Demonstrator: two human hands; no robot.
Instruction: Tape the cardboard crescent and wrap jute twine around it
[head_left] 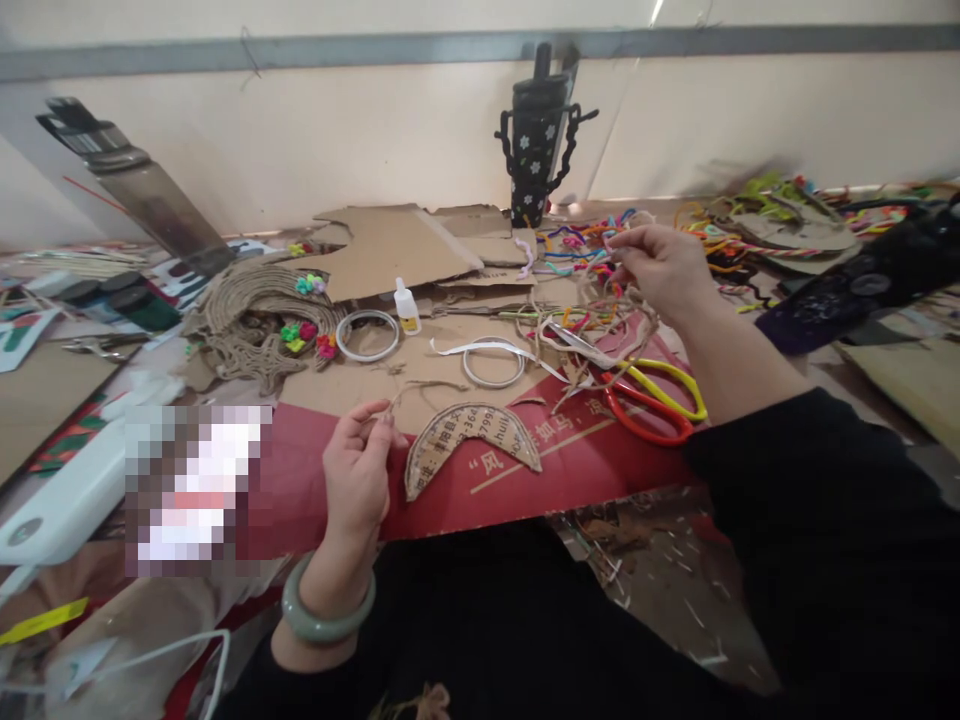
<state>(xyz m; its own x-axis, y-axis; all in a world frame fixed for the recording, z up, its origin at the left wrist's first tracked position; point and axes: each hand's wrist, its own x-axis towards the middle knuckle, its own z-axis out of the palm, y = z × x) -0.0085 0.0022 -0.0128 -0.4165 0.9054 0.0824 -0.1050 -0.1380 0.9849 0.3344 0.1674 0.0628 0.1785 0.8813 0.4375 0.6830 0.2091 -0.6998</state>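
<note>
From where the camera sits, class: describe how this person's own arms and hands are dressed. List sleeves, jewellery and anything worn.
The left hand is bare, with a smooth pale green bangle round the wrist. The right hand is bare too, with no ring or watch visible; its black sleeve is pushed up the forearm. No gloves.

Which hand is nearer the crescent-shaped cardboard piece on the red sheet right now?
Left. The left hand sits just beside the crescent-shaped cardboard piece, at its left tip, pinching a jute twine strand. The right hand is raised farther back, over the colourful pipe cleaners.
</note>
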